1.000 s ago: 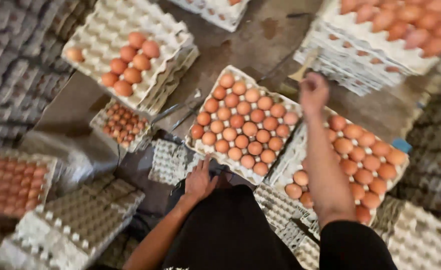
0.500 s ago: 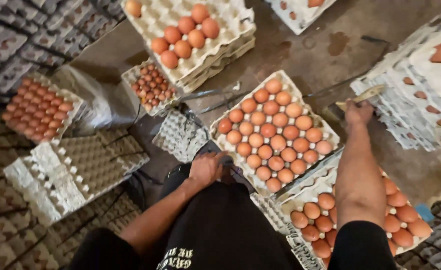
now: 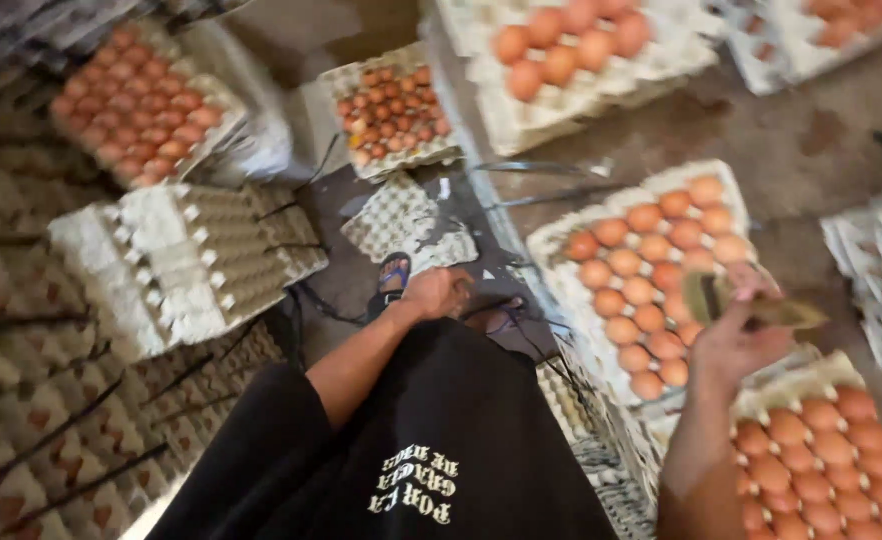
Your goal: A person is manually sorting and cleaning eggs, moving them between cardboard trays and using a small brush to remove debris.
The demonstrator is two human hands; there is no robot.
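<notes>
My right hand (image 3: pixel 736 340) hovers over a cardboard tray of brown eggs (image 3: pixel 641 270) and grips a thin flat brown piece (image 3: pixel 776 310), blurred by motion. A second full tray of brown eggs (image 3: pixel 821 460) lies just below and to the right of that hand. My left hand (image 3: pixel 439 293) is curled shut with nothing in it, resting by my knee above the black clothing. A foot in a blue sandal (image 3: pixel 393 275) shows just left of it on the dark floor.
A stack of empty grey egg trays (image 3: pixel 191 260) stands at the left. Further trays hold eggs: one at top left (image 3: pixel 136 100), a small-egg tray (image 3: pixel 391 105) and a part-filled stack (image 3: pixel 561 50) at the top. More empty trays (image 3: pixel 881 260) lie at the right.
My right hand has drawn back from beyond the tray's far edge to over the eggs, with the flat brown piece in it. My view has swung left; the left hand stays by my knee.
</notes>
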